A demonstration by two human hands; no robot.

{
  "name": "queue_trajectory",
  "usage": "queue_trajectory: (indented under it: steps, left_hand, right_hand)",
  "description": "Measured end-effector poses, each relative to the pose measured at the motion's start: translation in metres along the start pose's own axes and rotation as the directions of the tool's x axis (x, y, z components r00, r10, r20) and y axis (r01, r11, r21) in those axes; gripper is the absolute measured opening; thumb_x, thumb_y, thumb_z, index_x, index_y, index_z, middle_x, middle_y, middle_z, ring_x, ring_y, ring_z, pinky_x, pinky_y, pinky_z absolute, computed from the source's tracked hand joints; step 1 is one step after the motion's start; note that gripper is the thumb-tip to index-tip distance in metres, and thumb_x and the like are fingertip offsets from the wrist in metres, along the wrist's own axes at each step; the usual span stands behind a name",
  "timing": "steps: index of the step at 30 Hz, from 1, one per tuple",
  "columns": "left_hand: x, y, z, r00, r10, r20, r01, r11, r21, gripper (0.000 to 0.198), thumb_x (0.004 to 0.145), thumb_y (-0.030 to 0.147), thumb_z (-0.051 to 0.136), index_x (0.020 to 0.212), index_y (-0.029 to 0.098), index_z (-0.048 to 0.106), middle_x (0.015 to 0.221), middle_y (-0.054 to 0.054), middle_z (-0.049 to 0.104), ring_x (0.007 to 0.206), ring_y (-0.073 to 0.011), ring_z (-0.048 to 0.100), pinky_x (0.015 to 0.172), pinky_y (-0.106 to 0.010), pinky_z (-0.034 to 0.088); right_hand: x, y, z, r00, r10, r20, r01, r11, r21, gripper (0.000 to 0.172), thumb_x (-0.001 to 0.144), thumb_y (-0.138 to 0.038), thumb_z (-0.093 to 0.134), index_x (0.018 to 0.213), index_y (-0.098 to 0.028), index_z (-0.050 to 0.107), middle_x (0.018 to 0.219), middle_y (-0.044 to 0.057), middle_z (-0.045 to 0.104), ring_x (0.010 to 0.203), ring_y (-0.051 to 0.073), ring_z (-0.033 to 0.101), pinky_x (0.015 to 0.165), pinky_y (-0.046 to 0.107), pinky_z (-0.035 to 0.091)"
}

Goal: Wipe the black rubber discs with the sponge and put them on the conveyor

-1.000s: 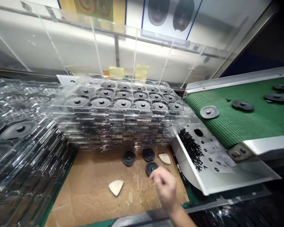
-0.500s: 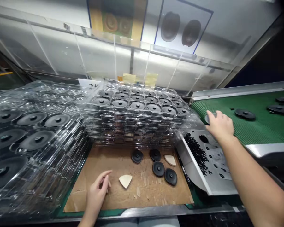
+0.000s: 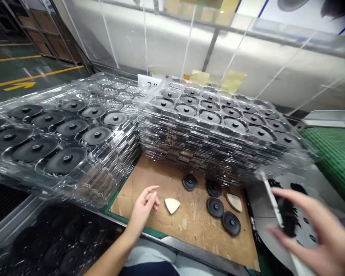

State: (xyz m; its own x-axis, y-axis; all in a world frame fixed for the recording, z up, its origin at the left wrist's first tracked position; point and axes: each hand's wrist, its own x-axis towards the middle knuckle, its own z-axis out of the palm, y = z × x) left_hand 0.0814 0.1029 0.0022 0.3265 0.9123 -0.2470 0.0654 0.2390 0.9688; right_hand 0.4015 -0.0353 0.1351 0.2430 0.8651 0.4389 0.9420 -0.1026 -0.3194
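Observation:
My left hand [image 3: 145, 203] hovers over the cardboard with its fingers loosely bent and apart, holding nothing visible. Just right of it lies a cream rounded-triangle pad [image 3: 171, 205]. My right hand [image 3: 319, 230], blurred, is above the white bin [image 3: 271, 203]; its thumb and fingers are spread, and no object shows between them. Small black parts [image 3: 287, 216] in the bin are seen through that gap. Several black discs with a central stud lie on the cardboard, among them one disc [image 3: 215, 207]. Close by rests a second cream pad [image 3: 234, 202].
Stacked clear trays [image 3: 189, 134] holding black discs stand behind the cardboard [image 3: 189, 234]. A second tray stack [image 3: 103, 165] is at the left, partly filled. The green conveyor belt [image 3: 336, 153] runs at the right. More dark discs [image 3: 70, 260] show at lower left.
The view has swung left. My right hand has come back from the conveyor to the bin, and the grey disc it held no longer shows. My left hand stays near the cream pad.

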Motion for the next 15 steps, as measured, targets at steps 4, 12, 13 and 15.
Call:
queue_trajectory:
  steps: [4, 12, 13, 15]
  left_hand:
    - [-0.034, 0.013, 0.023, 0.968, -0.062, 0.243, 0.118, 0.968, -0.223, 0.081, 0.061, 0.064, 0.069, 0.127, 0.022, 0.046, 0.112, -0.014, 0.065, 0.090, -0.0244, 0.066, 0.080, -0.037, 0.051]
    - [-0.050, 0.020, 0.021, 0.782, -0.305, 0.544, 0.583, 0.667, -0.465, 0.088, 0.046, 0.042, 0.087, 0.126, 0.028, 0.053, 0.095, -0.003, 0.067, 0.084, -0.0146, 0.064, 0.071, -0.022, 0.044]
    - [-0.048, 0.020, 0.017, 0.758, -0.334, 0.560, 0.619, 0.639, -0.457, 0.089, 0.046, 0.040, 0.087, 0.127, 0.028, 0.052, 0.093, -0.002, 0.067, 0.082, -0.0141, 0.064, 0.070, -0.022, 0.044]
    - [-0.046, 0.022, 0.011, 0.735, -0.358, 0.575, 0.653, 0.601, -0.461, 0.087, 0.048, 0.041, 0.087, 0.126, 0.027, 0.053, 0.098, -0.003, 0.067, 0.088, -0.0165, 0.064, 0.073, -0.023, 0.046]
  right_hand:
    - [-0.024, -0.080, 0.069, 0.917, -0.344, 0.204, 0.278, 0.914, 0.295, 0.064, 0.070, -0.055, 0.071, 0.125, -0.028, 0.053, 0.117, 0.010, 0.064, 0.106, 0.029, 0.061, 0.087, 0.041, 0.051]
    - [-0.053, -0.133, 0.127, 0.927, -0.214, 0.306, -0.022, 0.786, 0.617, 0.082, 0.065, -0.064, 0.069, 0.132, -0.024, 0.044, 0.121, 0.012, 0.060, 0.114, 0.029, 0.057, 0.094, 0.039, 0.049]
    - [-0.055, -0.134, 0.127, 0.925, -0.206, 0.320, -0.039, 0.785, 0.619, 0.085, 0.064, -0.064, 0.069, 0.134, -0.024, 0.042, 0.123, 0.012, 0.059, 0.115, 0.029, 0.055, 0.096, 0.039, 0.048]
    - [-0.056, -0.135, 0.125, 0.913, -0.202, 0.355, -0.067, 0.783, 0.618, 0.087, 0.065, -0.063, 0.069, 0.137, -0.025, 0.038, 0.129, 0.012, 0.055, 0.120, 0.028, 0.052, 0.098, 0.038, 0.046]
